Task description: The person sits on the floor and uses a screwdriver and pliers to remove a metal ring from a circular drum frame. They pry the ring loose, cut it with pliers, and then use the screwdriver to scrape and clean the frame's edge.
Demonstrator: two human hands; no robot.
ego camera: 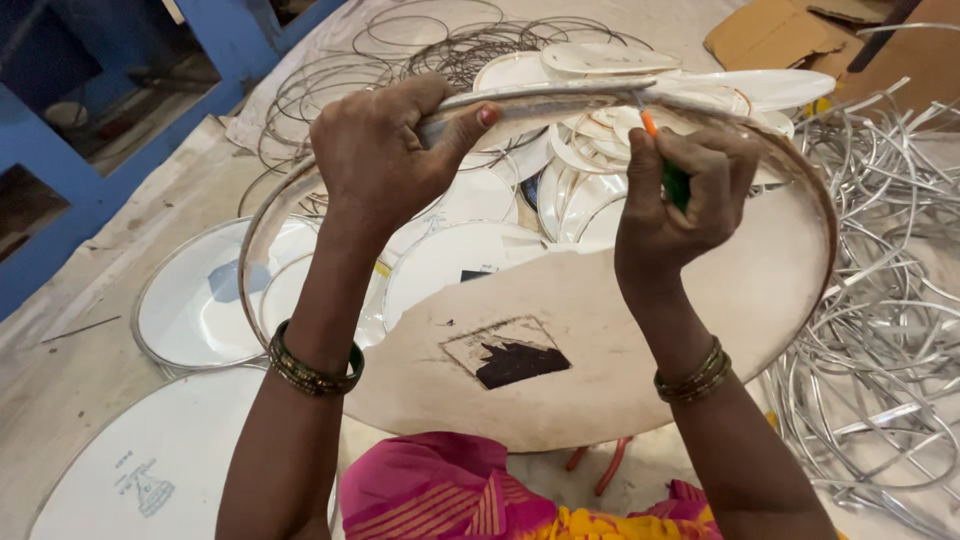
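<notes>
Left hand (385, 150) clenched over the far rim of a large round drumhead of translucent film in a thin metal hoop (640, 330), thumb pressed along the hoop's upper edge. Right hand (680, 195) closed around a slim tool with a green handle and orange tip (672, 178), tip raised to the hoop's inner edge just right of the left thumb. Step in hand, by appearance: working the tool point along the seam where film meets hoop, at the far arc. Next move, as a judgement: a steady left-hand grip to keep the hoop from turning, and small, controlled strokes of the tip, since the film beside it looks thin enough to puncture.

Drumhead held up off the floor in front of the body, near edge low over the pink and yellow garment (450, 500), far edge raised; face tilted toward the camera. No long axis in a disc; tool's long axis roughly upright, tip pointing up and slightly left.

Beyond: white drumheads (190, 300) flat on the floor at left, loose wire rings (400, 45) behind, a tangle of bare metal hoops (880, 380) at right, brown cardboard (780, 35) at top right.
</notes>
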